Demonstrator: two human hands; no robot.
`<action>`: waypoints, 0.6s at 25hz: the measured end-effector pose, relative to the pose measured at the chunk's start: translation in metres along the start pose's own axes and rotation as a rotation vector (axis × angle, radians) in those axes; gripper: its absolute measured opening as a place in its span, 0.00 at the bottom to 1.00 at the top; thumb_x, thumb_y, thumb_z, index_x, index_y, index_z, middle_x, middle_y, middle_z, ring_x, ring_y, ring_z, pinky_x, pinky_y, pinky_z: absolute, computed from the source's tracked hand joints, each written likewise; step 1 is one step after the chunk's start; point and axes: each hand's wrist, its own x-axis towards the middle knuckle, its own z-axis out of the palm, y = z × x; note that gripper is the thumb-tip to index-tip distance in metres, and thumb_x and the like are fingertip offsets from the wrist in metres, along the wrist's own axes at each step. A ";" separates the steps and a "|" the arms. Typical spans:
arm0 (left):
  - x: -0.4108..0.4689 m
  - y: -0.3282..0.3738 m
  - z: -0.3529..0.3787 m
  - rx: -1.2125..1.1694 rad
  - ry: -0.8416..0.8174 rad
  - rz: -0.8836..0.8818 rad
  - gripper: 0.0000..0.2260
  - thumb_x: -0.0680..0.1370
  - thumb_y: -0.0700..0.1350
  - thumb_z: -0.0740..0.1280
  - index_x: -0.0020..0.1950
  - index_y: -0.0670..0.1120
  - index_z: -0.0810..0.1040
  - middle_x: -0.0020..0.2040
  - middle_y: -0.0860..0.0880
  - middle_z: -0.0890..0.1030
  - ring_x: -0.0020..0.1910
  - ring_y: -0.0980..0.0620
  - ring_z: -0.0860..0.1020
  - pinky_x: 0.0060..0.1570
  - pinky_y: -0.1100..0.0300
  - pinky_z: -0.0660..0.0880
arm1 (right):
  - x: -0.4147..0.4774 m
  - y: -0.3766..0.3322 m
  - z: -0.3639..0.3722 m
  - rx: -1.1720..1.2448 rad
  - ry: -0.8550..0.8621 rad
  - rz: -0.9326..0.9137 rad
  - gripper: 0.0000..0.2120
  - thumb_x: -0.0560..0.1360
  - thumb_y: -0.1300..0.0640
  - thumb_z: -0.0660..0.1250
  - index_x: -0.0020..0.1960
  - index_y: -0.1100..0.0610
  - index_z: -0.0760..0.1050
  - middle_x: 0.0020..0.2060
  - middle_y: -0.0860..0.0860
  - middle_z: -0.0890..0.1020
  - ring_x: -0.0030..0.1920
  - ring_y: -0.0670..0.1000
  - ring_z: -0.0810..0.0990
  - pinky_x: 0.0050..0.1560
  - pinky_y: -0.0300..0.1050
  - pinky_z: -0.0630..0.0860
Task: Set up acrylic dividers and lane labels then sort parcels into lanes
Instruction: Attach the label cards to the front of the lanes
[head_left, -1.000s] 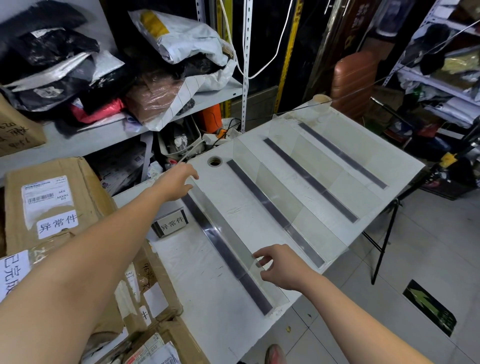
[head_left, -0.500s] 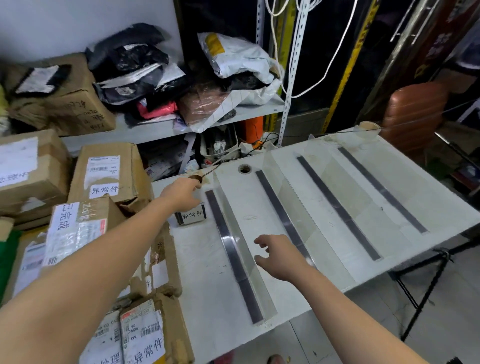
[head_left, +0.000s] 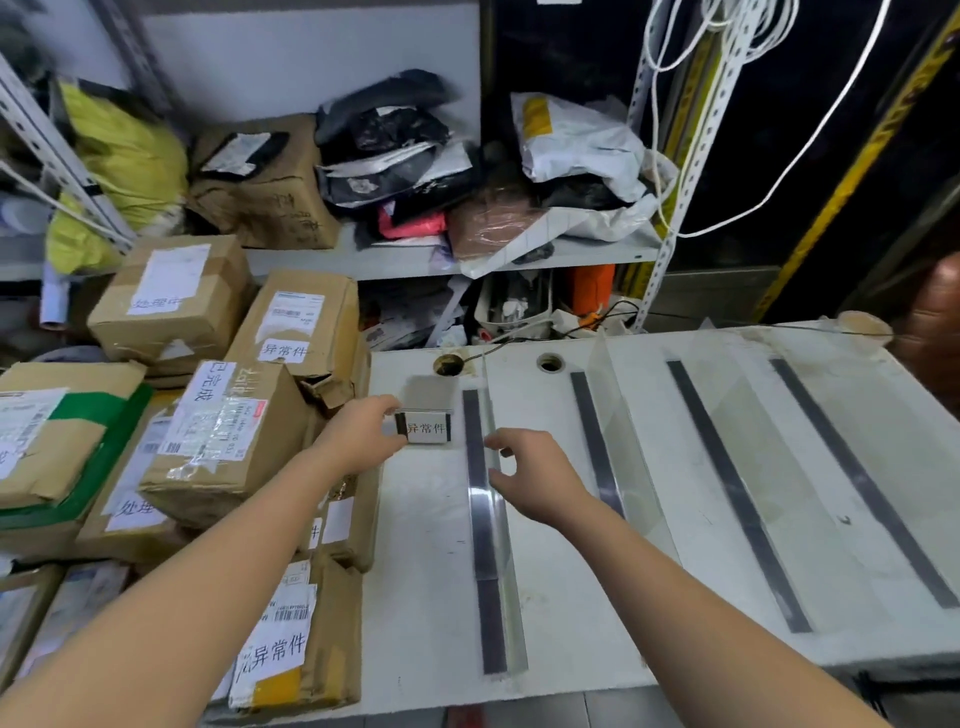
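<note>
Four dark strips (head_left: 480, 519) lie side by side on the desk (head_left: 426, 597), each running from its near edge toward its far edge. Two clear sheets stand upright along the two leftmost strips, long axes the same way: the first divider (head_left: 500, 525) and the second divider (head_left: 618, 415). One label (head_left: 427, 428) sits on the desk left of the first strip, near the far corner, long axis left to right, printed face toward the camera. The left grip (head_left: 363, 436) pinches its left end. The right grip (head_left: 535, 478) is half curled at the first divider's top edge; whether it holds that edge cannot be told. At least six cardboard boxes (head_left: 228, 436) are stacked left of the desk.
</note>
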 end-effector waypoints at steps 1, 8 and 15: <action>-0.001 -0.002 0.004 -0.063 0.011 -0.015 0.23 0.78 0.47 0.72 0.72 0.45 0.74 0.67 0.47 0.78 0.64 0.48 0.77 0.60 0.54 0.75 | 0.009 -0.002 0.000 0.026 -0.003 -0.011 0.20 0.77 0.58 0.69 0.69 0.54 0.78 0.62 0.49 0.83 0.61 0.49 0.80 0.61 0.43 0.76; 0.030 -0.023 0.038 -0.089 0.016 -0.049 0.14 0.76 0.47 0.70 0.62 0.51 0.78 0.58 0.50 0.80 0.52 0.47 0.80 0.48 0.50 0.80 | 0.089 -0.002 0.025 -0.076 -0.128 -0.013 0.20 0.76 0.60 0.70 0.68 0.55 0.78 0.60 0.52 0.83 0.60 0.53 0.80 0.59 0.41 0.75; 0.055 -0.055 0.052 -0.053 0.026 -0.070 0.15 0.76 0.45 0.68 0.63 0.48 0.77 0.60 0.50 0.78 0.57 0.46 0.79 0.50 0.47 0.79 | 0.188 -0.012 0.066 -0.273 -0.280 -0.017 0.25 0.77 0.61 0.70 0.73 0.56 0.73 0.69 0.54 0.78 0.68 0.56 0.76 0.68 0.50 0.73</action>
